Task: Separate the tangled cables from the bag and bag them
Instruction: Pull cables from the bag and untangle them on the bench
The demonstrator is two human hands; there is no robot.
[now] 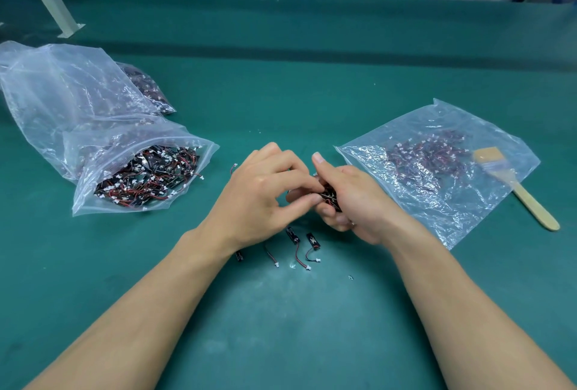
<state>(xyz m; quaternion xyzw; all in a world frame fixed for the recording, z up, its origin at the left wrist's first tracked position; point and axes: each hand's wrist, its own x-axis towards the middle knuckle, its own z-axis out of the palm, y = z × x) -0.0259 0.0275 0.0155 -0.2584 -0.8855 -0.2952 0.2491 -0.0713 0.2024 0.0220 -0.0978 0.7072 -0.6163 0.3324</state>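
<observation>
Tangled cables point(329, 197) are clamped in the right hand point(359, 202); the left hand point(262, 189) pinches them too. Draw one out slowly, without jerking.

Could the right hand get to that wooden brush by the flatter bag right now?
Probably yes: nothing stands between the right hand and the brush, which lies at the edge of the bag. But that hand holds a clump of cables, so it would have to put them down first.
</observation>
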